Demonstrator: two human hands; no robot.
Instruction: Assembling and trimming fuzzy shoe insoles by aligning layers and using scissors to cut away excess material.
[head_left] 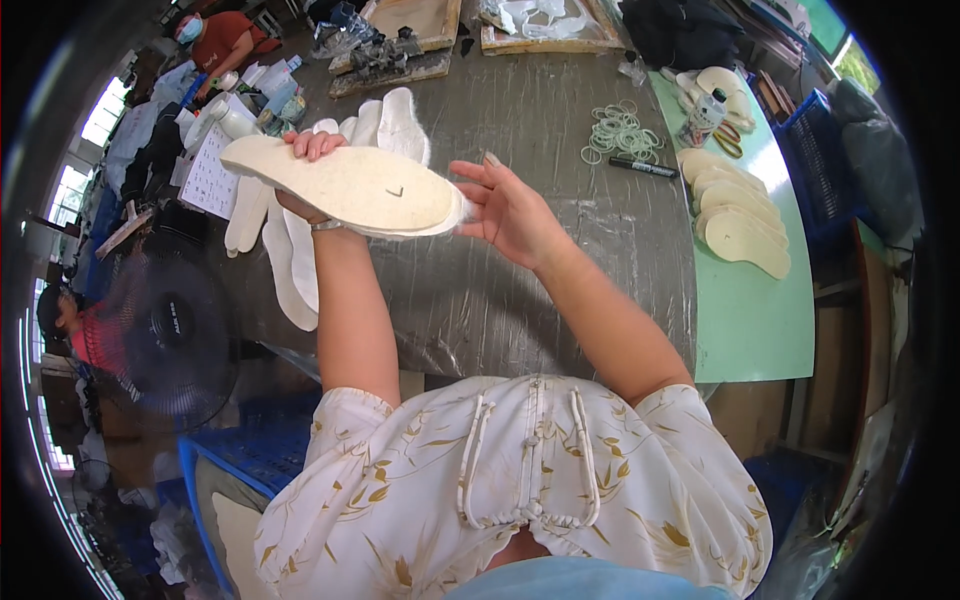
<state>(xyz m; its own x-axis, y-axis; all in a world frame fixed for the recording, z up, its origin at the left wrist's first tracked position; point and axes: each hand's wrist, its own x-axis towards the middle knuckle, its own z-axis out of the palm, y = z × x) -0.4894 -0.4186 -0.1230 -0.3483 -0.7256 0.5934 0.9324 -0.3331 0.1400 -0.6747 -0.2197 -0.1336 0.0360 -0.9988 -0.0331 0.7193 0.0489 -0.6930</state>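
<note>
My left hand (316, 148) is closed around a stack of cream insoles (345, 185), raised above the table and tilted. The top insole bears a small dark check-like mark, and white fluffy edges show beneath it. Fingers apart, my right hand (508, 208) is at the rounded right end of the stack; its fingertips are close to or touching the fluffy edge, and I cannot tell which. Behind the stack lie more fluffy white insoles (400, 125). Other pale insoles (290, 262) lie on the table to the left, partly hidden by my forearm.
Pale green rubber bands (625, 132) lie near a black marker (643, 168). On the green board (755, 330) rest several overlapping insoles (742, 240), a bottle (704, 118) and scissors (730, 138). A fan (170, 325) stands left. Two people are farther off at the left.
</note>
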